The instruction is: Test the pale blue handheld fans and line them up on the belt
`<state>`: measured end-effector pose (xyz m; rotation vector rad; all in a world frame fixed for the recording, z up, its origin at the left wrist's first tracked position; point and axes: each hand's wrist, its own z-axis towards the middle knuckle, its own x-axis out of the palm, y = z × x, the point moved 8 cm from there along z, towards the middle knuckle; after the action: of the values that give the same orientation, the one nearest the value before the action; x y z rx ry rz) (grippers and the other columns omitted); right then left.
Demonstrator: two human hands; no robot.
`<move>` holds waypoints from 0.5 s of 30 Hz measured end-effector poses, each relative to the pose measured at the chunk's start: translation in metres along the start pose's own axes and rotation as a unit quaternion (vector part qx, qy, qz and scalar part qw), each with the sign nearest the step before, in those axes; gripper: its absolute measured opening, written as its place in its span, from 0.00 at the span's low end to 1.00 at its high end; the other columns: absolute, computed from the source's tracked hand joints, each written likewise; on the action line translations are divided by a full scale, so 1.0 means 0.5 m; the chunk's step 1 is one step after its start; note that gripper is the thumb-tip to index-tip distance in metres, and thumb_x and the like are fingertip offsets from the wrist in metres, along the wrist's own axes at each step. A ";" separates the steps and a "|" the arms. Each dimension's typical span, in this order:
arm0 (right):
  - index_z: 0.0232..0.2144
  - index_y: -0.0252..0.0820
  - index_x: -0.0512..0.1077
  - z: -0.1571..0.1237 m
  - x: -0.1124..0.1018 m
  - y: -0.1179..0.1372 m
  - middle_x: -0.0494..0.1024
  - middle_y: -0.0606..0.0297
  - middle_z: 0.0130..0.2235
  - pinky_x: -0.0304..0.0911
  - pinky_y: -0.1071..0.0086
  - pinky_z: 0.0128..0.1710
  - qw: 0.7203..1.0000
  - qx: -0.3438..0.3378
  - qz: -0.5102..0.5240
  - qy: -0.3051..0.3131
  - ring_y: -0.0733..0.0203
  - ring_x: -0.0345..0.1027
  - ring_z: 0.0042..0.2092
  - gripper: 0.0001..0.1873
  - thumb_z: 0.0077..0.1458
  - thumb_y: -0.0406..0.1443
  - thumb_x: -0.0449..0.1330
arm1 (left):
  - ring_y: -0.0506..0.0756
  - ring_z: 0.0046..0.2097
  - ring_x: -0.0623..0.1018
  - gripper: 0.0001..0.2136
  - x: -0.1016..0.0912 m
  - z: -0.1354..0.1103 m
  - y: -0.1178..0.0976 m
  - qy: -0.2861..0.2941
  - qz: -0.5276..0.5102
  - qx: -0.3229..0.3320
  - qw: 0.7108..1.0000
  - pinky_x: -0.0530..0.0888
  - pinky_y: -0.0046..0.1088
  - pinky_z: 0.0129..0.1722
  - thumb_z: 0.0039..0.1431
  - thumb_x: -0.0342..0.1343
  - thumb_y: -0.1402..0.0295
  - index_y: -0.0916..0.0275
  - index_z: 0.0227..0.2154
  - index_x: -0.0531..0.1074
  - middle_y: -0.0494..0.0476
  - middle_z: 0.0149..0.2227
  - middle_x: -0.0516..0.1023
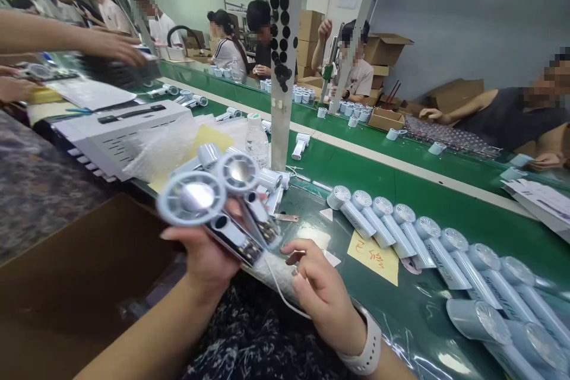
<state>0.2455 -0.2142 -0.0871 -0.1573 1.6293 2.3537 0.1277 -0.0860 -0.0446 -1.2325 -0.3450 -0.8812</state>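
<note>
My left hand (205, 252) is closed round the handles of two pale blue hand-held fans (214, 190), their round heads pointing up and left. The open backs of the handles show circuit boards. My right hand (317, 285) rests at the table's edge with fingers curled in a pinch on a thin white cable (278, 288) that runs from under the fans. A white band sits on that wrist.
A row of several finished fans (427, 243) lies on the green table (445, 196) to the right, beside a yellow note (374, 256). A metal post (285, 59), a clear bottle (257, 139) and a brown box (80, 267) stand near. Other people work along the conveyor.
</note>
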 end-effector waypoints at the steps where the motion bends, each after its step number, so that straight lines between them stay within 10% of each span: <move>1: 0.25 0.44 0.58 0.004 -0.001 0.002 0.73 0.58 0.50 0.61 0.61 0.52 0.999 -0.014 -0.030 0.015 0.54 0.65 0.52 0.13 0.63 0.36 0.52 | 0.59 0.37 0.79 0.37 -0.026 0.016 -0.032 -0.047 0.009 0.050 0.998 0.78 0.38 0.46 0.34 0.54 0.26 0.62 0.16 0.71 0.53 0.28 0.80; 5: 0.27 0.43 0.66 0.044 -0.042 -0.042 0.78 0.54 0.44 0.63 0.51 0.52 0.949 0.025 -0.309 0.057 0.47 0.70 0.49 0.09 0.59 0.30 0.56 | 0.59 0.36 0.77 0.41 -0.131 0.050 -0.126 -0.173 0.052 0.132 0.975 0.77 0.40 0.46 0.33 0.42 0.21 0.62 0.12 0.65 0.54 0.23 0.77; 9: 0.41 0.38 0.73 0.126 -0.084 -0.050 0.77 0.48 0.47 0.63 0.45 0.50 0.894 0.023 -0.447 0.018 0.40 0.69 0.50 0.09 0.58 0.27 0.56 | 0.63 0.36 0.79 0.41 -0.199 0.023 -0.139 -0.141 0.109 0.068 0.982 0.79 0.42 0.42 0.32 0.44 0.22 0.62 0.14 0.70 0.56 0.22 0.76; 15: 0.41 0.40 0.74 0.198 0.056 -0.035 0.79 0.53 0.44 0.66 0.50 0.50 0.910 -0.005 -0.394 0.125 0.44 0.71 0.48 0.09 0.58 0.28 0.59 | 0.66 0.38 0.81 0.34 -0.276 -0.045 -0.148 -0.124 0.163 0.004 0.979 0.81 0.36 0.34 0.37 0.58 0.29 0.61 0.21 0.77 0.60 0.30 0.82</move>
<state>0.2305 -0.1118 -0.0741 -0.9572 1.2904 1.7479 -0.0195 -0.0572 -0.0944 -1.3478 -0.3320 -0.4443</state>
